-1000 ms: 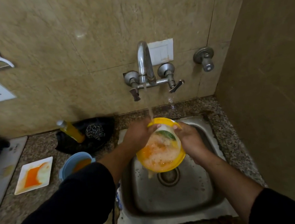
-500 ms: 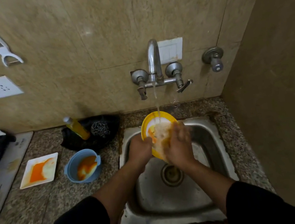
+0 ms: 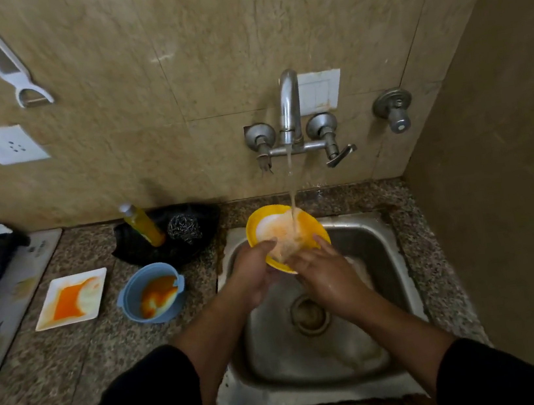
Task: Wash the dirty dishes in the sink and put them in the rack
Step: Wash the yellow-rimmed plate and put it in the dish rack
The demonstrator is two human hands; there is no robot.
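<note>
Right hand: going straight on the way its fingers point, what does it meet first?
The bowl; the right hand has its fingers on it, pointing towards the left hand just beyond.

The yellow bowl (image 3: 274,230) is now up under the tap's (image 3: 290,106) stream, not low over the drain (image 3: 309,315) as a second ago. The right hand (image 3: 325,273) has slid down to its near rim, uncovering a cleaner, whiter inside.

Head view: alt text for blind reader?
The left hand grips and the right hand touches a round yellow plastic bowl, tilted under the running chrome wall tap above a steel sink. Left of it, on the granite counter, sit an orange-stained blue plastic cup and white square plate.
</note>
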